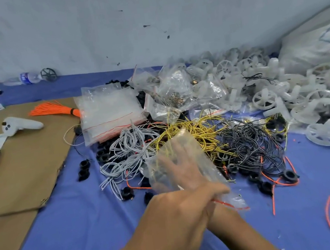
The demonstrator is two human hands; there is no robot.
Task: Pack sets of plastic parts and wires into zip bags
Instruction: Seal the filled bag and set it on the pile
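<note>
A clear zip bag with a red seal strip is held above the wire pile. My left hand pinches the bag's mouth at its lower right edge. My right hand is inside the bag, fingers spread and straight, seen through the plastic. Under and behind the bag lie tangled grey-white wires, yellow wires and black wires. Black plastic rings are scattered around the pile. White plastic wheels are heaped at the right.
A stack of empty zip bags lies behind the wires, with filled bags beside it. Cardboard at the left carries a white controller and an orange wire bundle. Loose orange wires trail at the right. A large white sack stands far right.
</note>
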